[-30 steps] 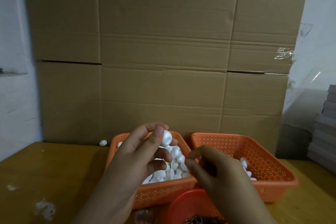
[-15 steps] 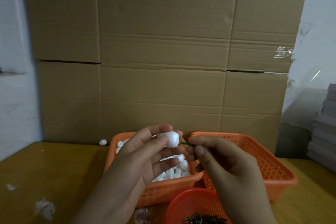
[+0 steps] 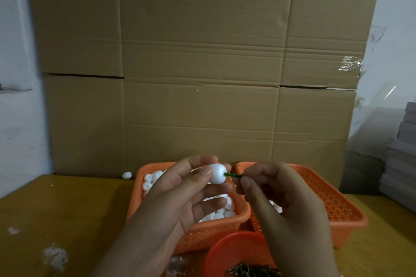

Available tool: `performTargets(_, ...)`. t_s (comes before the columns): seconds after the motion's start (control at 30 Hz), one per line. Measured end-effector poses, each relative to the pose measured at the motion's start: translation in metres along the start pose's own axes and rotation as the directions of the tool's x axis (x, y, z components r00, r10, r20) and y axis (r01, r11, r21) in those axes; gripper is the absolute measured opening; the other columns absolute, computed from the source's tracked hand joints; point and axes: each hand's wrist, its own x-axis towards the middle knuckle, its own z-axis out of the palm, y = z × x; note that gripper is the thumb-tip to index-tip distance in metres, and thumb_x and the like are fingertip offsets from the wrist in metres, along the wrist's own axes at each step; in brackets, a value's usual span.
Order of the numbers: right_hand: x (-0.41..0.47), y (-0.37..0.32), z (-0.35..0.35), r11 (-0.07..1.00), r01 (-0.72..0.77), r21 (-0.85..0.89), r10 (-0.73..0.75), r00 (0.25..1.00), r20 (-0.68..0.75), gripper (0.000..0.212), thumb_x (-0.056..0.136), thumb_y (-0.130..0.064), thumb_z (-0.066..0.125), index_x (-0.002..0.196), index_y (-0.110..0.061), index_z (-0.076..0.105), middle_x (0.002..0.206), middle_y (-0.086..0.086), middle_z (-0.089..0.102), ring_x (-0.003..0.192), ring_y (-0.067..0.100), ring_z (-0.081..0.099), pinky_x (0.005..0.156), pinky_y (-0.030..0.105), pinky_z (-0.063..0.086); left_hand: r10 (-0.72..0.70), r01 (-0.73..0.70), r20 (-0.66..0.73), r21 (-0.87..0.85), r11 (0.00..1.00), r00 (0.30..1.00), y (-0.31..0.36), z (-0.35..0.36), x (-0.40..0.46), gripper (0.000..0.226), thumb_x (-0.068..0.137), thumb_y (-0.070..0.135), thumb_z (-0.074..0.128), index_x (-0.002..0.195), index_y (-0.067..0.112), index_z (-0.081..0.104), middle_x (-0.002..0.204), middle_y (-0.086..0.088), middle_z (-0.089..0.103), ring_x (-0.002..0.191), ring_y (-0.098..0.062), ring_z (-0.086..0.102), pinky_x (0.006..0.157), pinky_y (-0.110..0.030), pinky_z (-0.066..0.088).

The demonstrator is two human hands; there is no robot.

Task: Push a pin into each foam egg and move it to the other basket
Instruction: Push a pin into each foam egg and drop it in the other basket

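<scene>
White foam egg (image 3: 217,176) sits pinched between the thumb and fingers of the left hand (image 3: 180,195), raised above the left orange basket (image 3: 193,231) of loose eggs; the right hand (image 3: 283,200) pinches a green pin (image 3: 231,175) whose tip touches the egg's right end; the right orange basket (image 3: 337,211), just beside the first, holds a few eggs, mostly hidden by that hand; a round red basket (image 3: 234,252) of pins stands nearest on the wooden desk (image 3: 67,209); one stray egg (image 3: 127,175) lies by the cardboard (image 3: 202,63).
</scene>
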Motion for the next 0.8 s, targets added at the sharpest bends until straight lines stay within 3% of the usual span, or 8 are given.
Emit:
performTargets(0.2, -0.001, 0.002, 0.001, 0.99, 0.071, -0.121, -0.075, 0.997, -0.03, 0.032, 0.077, 0.0, 0.075, 0.083, -0.03, 0.063, 0.083, -0.024, 0.067, 0.077, -0.009, 0.065, 0.07, 0.005, 0.047, 0.01, -0.01, 0.001, 0.031, 0.999, 1.0, 0.002, 0.003, -0.002, 0.028, 0.064, 0.025, 0.072, 0.09, 0.018, 0.076, 0.096, -0.012, 0.075, 0.083, -0.023, 0.073, 0.061, -0.023, 0.057)
performTargets(0.37, -0.001, 0.0, 0.004, 0.977, 0.113, -0.179, -0.12, 0.992, -0.029, 0.017, 0.077, -0.012, 0.069, 0.084, -0.027, 0.065, 0.088, -0.026, 0.066, 0.077, -0.013, 0.063, 0.069, 0.005, 0.047, 0.023, -0.022, -0.004, 0.046, 0.999, 1.0, 0.0, 0.007, -0.004, 0.027, 0.062, 0.027, 0.072, 0.087, 0.018, 0.077, 0.091, -0.012, 0.075, 0.078, -0.021, 0.073, 0.06, -0.023, 0.056)
performTargets(0.57, -0.002, -0.001, 0.005, 0.957, 0.127, -0.262, -0.139, 0.99, -0.028, 0.015, 0.074, -0.016, 0.068, 0.083, -0.028, 0.066, 0.074, -0.032, 0.062, 0.076, -0.015, 0.061, 0.067, 0.003, 0.045, 0.068, -0.065, -0.035, 0.086, 0.994, 0.997, -0.003, 0.01, -0.004, 0.025, 0.067, 0.022, 0.067, 0.089, 0.011, 0.075, 0.087, -0.012, 0.075, 0.074, -0.021, 0.073, 0.057, -0.022, 0.056)
performTargets(0.7, -0.005, 0.001, 0.007, 0.966, 0.099, -0.241, -0.111, 0.993, -0.035, 0.014, 0.077, -0.017, 0.07, 0.083, -0.028, 0.066, 0.079, -0.026, 0.067, 0.075, -0.015, 0.061, 0.067, 0.005, 0.046, 0.104, -0.095, -0.066, 0.125, 0.988, 0.992, -0.005, 0.012, -0.004, 0.03, 0.068, 0.022, 0.067, 0.095, 0.01, 0.072, 0.087, -0.013, 0.075, 0.073, -0.021, 0.073, 0.058, -0.021, 0.056)
performTargets(0.8, -0.007, 0.003, 0.007, 0.978, 0.065, -0.198, -0.073, 0.997, -0.032, 0.025, 0.077, -0.01, 0.078, 0.084, -0.03, 0.065, 0.086, -0.028, 0.067, 0.075, -0.013, 0.063, 0.069, 0.01, 0.048, 0.148, -0.133, -0.083, 0.163, 0.978, 0.985, -0.006, 0.014, -0.006, 0.029, 0.065, 0.025, 0.068, 0.091, 0.013, 0.074, 0.084, -0.012, 0.075, 0.07, -0.02, 0.072, 0.058, -0.021, 0.055)
